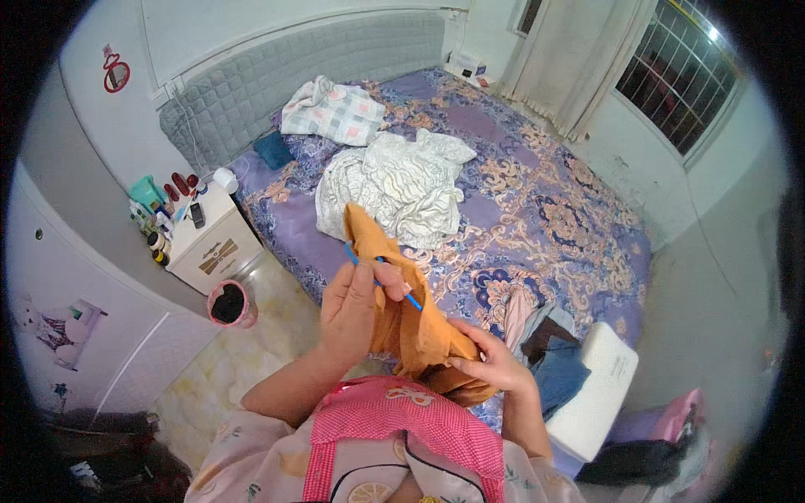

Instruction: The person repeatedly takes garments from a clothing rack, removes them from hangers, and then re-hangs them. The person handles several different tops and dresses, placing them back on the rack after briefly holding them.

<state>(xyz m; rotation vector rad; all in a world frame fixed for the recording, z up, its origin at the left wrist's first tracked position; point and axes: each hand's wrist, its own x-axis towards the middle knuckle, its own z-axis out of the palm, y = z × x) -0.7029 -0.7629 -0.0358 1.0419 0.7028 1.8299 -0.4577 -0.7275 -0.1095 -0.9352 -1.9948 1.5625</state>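
An orange-brown garment point(408, 314) hangs between my two hands, in front of my pink apron. A thin blue clothes hanger point(411, 299) shows against the cloth; the garment covers much of it. My left hand point(352, 303) is closed in a pinch on the hanger near its upper left end. Lower and to the right, my right hand point(490, 360) grips the garment's edge, thumb on top. Just beyond the garment, a crumpled white patterned quilt point(394, 184) lies on the bed.
A purple floral bed point(579, 201) fills the middle. Folded checked bedding point(335, 109) lies near the headboard. A white nightstand point(214, 235) with bottles and a pink bin point(233, 306) stand at left. Loose clothes point(553, 369) and a white foam pillow point(599, 386) lie at right.
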